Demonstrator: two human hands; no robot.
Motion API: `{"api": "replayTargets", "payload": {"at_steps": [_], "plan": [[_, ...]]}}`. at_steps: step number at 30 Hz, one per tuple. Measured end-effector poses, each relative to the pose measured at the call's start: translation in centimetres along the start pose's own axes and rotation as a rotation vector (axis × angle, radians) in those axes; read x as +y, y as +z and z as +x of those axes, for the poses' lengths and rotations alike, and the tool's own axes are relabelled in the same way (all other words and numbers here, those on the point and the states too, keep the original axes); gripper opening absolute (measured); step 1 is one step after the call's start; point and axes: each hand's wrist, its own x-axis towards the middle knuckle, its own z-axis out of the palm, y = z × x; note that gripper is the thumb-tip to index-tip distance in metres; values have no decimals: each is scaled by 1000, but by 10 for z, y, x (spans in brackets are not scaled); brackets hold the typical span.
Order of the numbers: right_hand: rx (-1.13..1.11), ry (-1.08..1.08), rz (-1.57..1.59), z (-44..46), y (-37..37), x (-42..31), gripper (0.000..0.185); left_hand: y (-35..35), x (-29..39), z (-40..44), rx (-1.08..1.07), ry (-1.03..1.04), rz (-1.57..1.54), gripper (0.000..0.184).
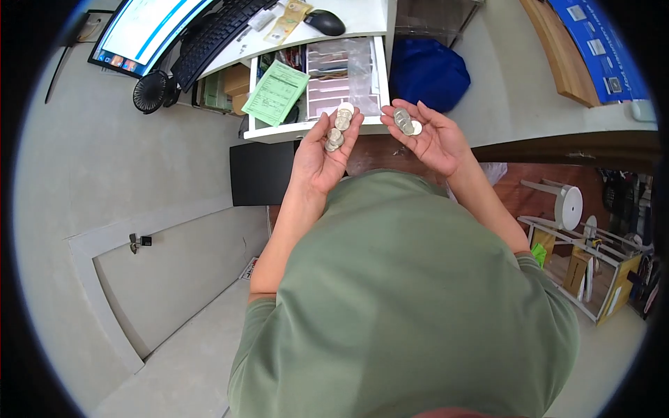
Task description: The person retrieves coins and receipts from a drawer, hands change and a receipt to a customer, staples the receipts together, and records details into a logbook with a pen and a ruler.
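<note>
Silver-coloured coins lie in a row along the fingers of my left hand, which is cupped palm up. My right hand, also palm up with its fingers curled a little, bears a smaller overlapping group of coins. Both hands are held at the front edge of a pulled-out white drawer, with a gap between them. Inside the drawer, a green printed pad lies at the left over pens, and a divided tray with banknotes is beside it.
On the white desk are a keyboard, a mouse and a yellow banknote. A monitor and a small black fan stand left. A blue bag sits right of the drawer.
</note>
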Motion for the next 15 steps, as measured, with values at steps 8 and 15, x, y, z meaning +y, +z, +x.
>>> {"api": "replayTargets", "payload": {"at_steps": [8,15], "plan": [[15,14,-4,23,17,1,44,-4,20,-2,-65,28,93,37],[374,-105,-425,1,-61,-5,21,-7,46,-4,-24,111,5,37]]}}
